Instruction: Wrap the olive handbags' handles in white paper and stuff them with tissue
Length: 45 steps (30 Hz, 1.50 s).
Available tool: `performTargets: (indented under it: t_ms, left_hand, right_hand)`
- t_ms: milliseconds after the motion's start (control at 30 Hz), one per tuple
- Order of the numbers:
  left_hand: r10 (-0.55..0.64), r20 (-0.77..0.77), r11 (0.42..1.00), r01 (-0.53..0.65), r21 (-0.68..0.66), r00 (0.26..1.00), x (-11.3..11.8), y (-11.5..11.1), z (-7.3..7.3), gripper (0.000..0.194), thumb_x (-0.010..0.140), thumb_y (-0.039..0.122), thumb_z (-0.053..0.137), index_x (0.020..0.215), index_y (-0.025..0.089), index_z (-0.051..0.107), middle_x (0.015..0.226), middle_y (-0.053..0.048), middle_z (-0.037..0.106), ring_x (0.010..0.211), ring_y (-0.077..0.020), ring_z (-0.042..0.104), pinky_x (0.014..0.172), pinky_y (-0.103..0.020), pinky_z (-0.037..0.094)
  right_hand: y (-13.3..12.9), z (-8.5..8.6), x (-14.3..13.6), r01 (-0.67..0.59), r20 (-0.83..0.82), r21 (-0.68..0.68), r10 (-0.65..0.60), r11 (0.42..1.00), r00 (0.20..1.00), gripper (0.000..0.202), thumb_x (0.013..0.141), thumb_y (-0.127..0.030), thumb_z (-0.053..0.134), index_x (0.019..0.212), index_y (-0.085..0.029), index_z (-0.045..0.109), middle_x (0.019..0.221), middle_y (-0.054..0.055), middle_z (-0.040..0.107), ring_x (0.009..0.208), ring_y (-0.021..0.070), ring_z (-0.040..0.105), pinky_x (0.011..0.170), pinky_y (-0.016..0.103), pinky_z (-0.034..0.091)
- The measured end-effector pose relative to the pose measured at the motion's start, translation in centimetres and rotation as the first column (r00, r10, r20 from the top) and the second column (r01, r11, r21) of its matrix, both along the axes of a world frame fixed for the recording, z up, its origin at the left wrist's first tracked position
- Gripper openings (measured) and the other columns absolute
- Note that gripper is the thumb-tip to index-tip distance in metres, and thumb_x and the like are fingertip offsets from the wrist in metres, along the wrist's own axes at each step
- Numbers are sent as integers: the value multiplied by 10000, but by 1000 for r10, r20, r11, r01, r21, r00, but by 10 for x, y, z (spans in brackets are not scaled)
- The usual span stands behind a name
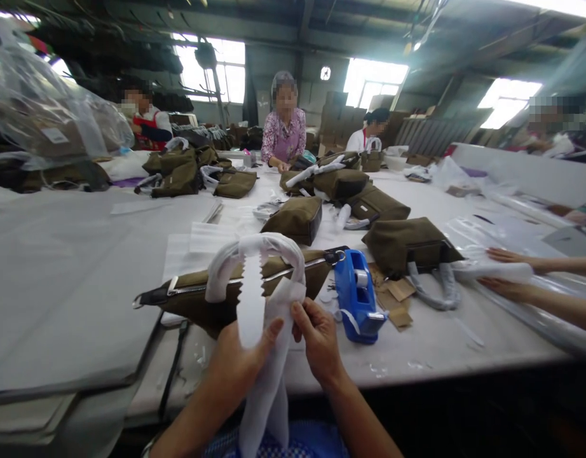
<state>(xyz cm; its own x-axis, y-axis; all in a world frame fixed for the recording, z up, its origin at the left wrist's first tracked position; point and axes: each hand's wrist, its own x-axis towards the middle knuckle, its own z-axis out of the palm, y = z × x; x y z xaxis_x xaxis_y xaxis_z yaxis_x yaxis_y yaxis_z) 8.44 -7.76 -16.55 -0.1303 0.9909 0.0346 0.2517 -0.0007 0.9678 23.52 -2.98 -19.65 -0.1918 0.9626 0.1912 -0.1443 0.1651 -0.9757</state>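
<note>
at the white table (316, 372)'s near edge, i've got my left hand (240, 356) clamped and right hand (321, 340) pinched on one white strip (286, 296), one olive bag (190, 308) just beyond, one blue tape dispenser (353, 292) beside it.

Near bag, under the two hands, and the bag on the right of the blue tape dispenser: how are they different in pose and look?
The near bag has its wrapped handles arching up; the right bag has its wrapped handle lying on the table. The near bag shows a long silver zipper; the right bag shows none. Both are brownish green.
</note>
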Motion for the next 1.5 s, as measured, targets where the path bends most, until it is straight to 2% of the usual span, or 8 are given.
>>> performTargets:
  t_ms: [233,333,567,767,900,967,1200,1500]
  left_hand:
    - [-41,85,996,47,-74,996,11,15,2,434,874,553,685,1109,188,703,967,-44,765,933,-245,700,799,-290,545]
    - [-57,44,992,62,-109,997,11,15,4,462,874,558,675,1149,186,688,1017,-55,764,968,-263,693,817,-310,531]
    - [-105,-6,990,104,-95,994,13,14,11,436,845,489,711,1157,187,667,1046,-54,759,975,-264,683,856,-325,517]
    - [-99,96,982,113,-149,990,11,13,14,527,814,555,746,1170,176,656,1048,-71,759,995,-270,684,838,-307,514]
    - [-119,146,968,148,-203,982,5,14,7,579,786,598,762,1168,177,655,896,-54,756,922,-257,685,742,-272,502]
    - [-127,149,962,158,-221,981,3,15,3,583,781,603,765,1171,184,655,866,-48,758,864,-241,681,703,-260,490]
    - [-82,169,967,119,-225,982,6,16,10,581,741,611,791,1137,200,684,845,-37,763,886,-251,689,712,-255,501]
    - [-128,125,958,156,-242,984,-7,25,-6,649,712,651,788,1185,222,678,1058,-67,775,959,-288,712,787,-296,549]
  right_hand:
    - [0,8,12,78,187,128,-101,989,977,317,968,-444,619,782,-188,646,682,-14,578,625,122,503,590,250,385]
    - [4,10,14,104,124,64,-112,993,986,299,927,-478,667,871,-186,692,671,-22,573,597,115,473,566,244,371]
    - [12,20,1,88,-99,-124,-100,988,990,484,866,-485,724,588,-201,448,495,-86,359,468,67,289,458,226,243]
    - [8,28,35,86,125,5,-86,996,988,316,944,-476,620,823,-192,690,593,-26,601,505,120,541,514,236,432]
    - [11,19,108,537,421,306,-617,786,665,302,902,-452,632,1022,-202,752,1000,86,749,910,241,682,895,377,516]
    - [17,10,140,623,484,265,-660,736,574,358,856,-502,643,986,-190,760,1104,124,734,1060,305,650,975,436,480]
    - [39,-16,154,552,443,-36,-482,833,756,428,780,-602,709,815,-188,810,825,79,779,811,269,700,780,385,532]
    - [9,13,131,639,166,-128,-619,758,767,388,731,-533,816,912,-190,814,928,71,791,900,234,696,847,344,530]
